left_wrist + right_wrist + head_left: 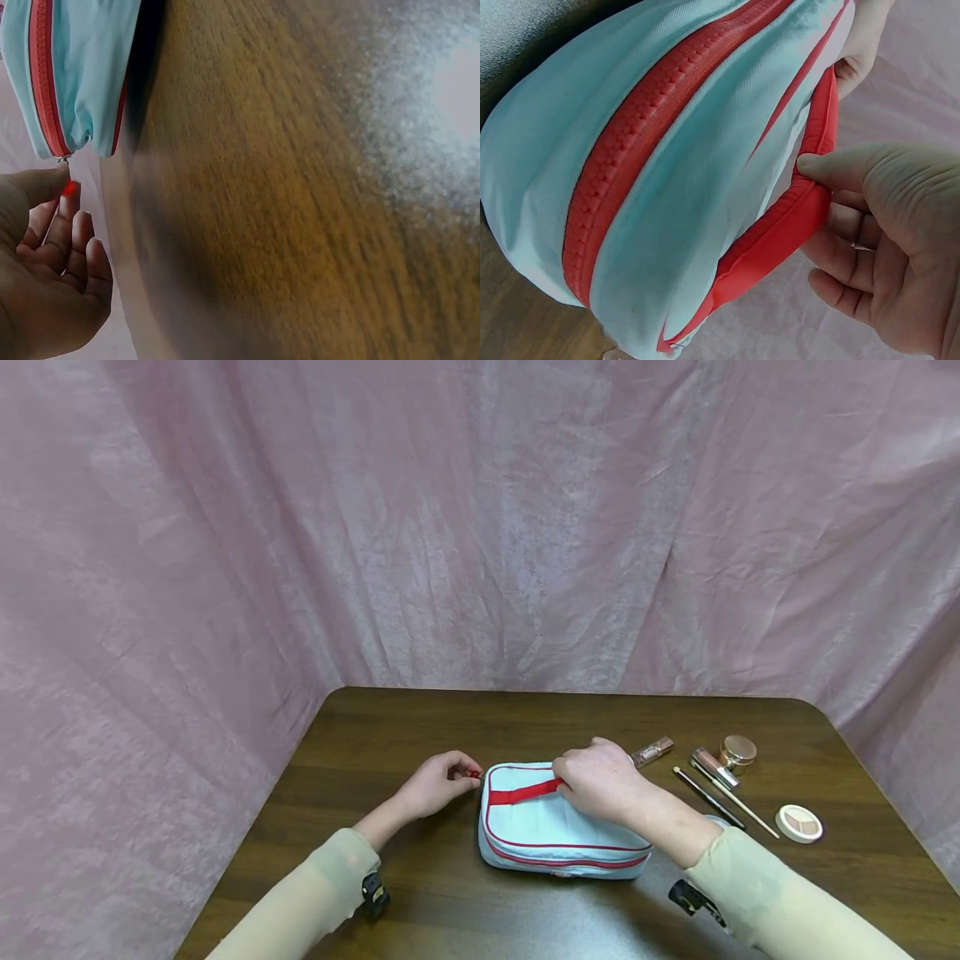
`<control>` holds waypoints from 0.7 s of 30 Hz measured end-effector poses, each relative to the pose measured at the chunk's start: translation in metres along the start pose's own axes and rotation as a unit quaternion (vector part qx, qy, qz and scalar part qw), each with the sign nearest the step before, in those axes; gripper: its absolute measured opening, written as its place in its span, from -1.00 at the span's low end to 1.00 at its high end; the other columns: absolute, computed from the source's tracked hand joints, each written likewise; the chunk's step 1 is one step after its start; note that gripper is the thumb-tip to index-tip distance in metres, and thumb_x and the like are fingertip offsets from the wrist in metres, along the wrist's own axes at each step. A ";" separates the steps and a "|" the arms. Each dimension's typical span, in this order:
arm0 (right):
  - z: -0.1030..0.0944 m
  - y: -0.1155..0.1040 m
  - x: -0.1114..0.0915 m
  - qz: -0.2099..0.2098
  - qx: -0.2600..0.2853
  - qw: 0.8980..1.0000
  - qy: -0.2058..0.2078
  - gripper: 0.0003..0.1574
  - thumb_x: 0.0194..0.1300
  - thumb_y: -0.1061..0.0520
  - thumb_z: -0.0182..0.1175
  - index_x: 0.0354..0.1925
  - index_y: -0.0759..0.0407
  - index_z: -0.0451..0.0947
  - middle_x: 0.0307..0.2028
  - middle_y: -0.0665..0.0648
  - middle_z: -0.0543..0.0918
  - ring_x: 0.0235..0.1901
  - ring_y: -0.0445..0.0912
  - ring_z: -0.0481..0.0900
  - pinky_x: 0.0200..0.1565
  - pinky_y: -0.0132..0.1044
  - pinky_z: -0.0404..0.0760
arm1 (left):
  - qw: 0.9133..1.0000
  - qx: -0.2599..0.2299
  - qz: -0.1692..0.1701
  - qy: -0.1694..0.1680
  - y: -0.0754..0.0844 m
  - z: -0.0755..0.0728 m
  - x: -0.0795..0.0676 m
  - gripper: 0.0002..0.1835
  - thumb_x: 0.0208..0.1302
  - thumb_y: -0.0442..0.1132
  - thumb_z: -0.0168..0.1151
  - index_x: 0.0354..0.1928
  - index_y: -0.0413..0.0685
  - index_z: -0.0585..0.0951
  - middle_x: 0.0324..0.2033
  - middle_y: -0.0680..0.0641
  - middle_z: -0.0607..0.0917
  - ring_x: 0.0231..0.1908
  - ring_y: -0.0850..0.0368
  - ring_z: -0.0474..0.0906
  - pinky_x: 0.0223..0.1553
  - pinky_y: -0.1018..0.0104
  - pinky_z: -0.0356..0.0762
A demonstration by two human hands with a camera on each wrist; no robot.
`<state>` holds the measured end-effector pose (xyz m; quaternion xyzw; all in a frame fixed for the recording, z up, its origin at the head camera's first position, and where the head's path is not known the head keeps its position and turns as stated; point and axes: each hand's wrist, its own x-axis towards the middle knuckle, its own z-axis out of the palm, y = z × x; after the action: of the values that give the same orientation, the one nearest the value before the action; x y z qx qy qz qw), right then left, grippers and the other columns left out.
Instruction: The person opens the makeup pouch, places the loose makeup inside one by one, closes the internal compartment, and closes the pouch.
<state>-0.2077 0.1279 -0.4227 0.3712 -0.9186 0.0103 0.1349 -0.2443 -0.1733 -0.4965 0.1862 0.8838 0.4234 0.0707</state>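
A light blue cosmetic bag (pixel 555 831) with red piping lies on the wooden table in the head view, its red zipper (pixel 622 161) closed along the side seen in the right wrist view. At the bag's left end, my left hand (pixel 438 787) pinches the zipper pull (pixel 64 159) between thumb and forefinger; a bit of red (pixel 70 187) shows at the fingertips. My right hand (pixel 603 781) holds the red carry handle (pixel 772 236) on top, thumb on one side and fingers curled behind. The handle is lifted off the bag into a loop.
Right of the bag lie a lip gloss tube (pixel 652 752), another tube (pixel 716 768), a gold-lidded jar (pixel 738 750), a dark slim stick (pixel 708 797), a thin pale stick (pixel 735 800) and a round compact (pixel 798 823). Pink curtains (pixel 480 527) hang behind the table (pixel 420 718).
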 end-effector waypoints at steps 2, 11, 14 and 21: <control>0.000 0.000 0.000 0.000 0.000 1.000 0.000 -0.73 0.13 0.12 0.42 -0.56 -0.03 0.51 -0.60 -0.06 0.54 -0.53 -0.09 0.59 -0.35 -0.09 0.43 | 1.000 -0.001 0.000 0.000 -0.001 0.000 -0.001 -0.87 0.35 -0.26 0.39 -0.10 0.02 0.70 -0.26 0.13 0.67 -0.24 0.18 0.55 -0.18 0.28 0.54; 0.000 0.001 0.000 0.004 -0.001 1.000 -0.008 -0.75 0.16 0.11 0.42 -0.54 -0.02 0.53 -0.58 -0.05 0.56 -0.51 -0.09 0.60 -0.31 -0.04 0.47 | 1.000 -0.007 0.005 0.003 -0.001 -0.001 -0.008 -0.88 0.36 -0.25 0.38 -0.10 0.01 0.70 -0.26 0.12 0.68 -0.24 0.18 0.55 -0.19 0.29 0.54; 0.000 0.001 0.000 0.004 -0.002 1.000 -0.007 -0.74 0.15 0.11 0.43 -0.54 -0.02 0.52 -0.58 -0.05 0.56 -0.52 -0.08 0.60 -0.31 -0.03 0.48 | 1.000 -0.007 0.003 0.003 0.000 -0.002 -0.010 -0.88 0.35 -0.25 0.39 -0.10 0.02 0.70 -0.27 0.12 0.67 -0.24 0.17 0.55 -0.19 0.28 0.53; 0.001 0.001 0.002 0.013 -0.004 1.000 -0.016 -0.73 0.17 0.10 0.43 -0.54 -0.03 0.52 -0.58 -0.06 0.56 -0.51 -0.08 0.60 -0.19 0.07 0.55 | 1.000 0.005 0.002 0.004 0.002 -0.003 -0.014 -0.88 0.36 -0.22 0.39 -0.10 0.03 0.70 -0.28 0.12 0.66 -0.25 0.18 0.53 -0.21 0.28 0.52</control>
<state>-0.2095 0.1270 -0.4227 0.3591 -0.9253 0.0028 0.1218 -0.2322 -0.1799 -0.4934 0.1869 0.8857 0.4200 0.0653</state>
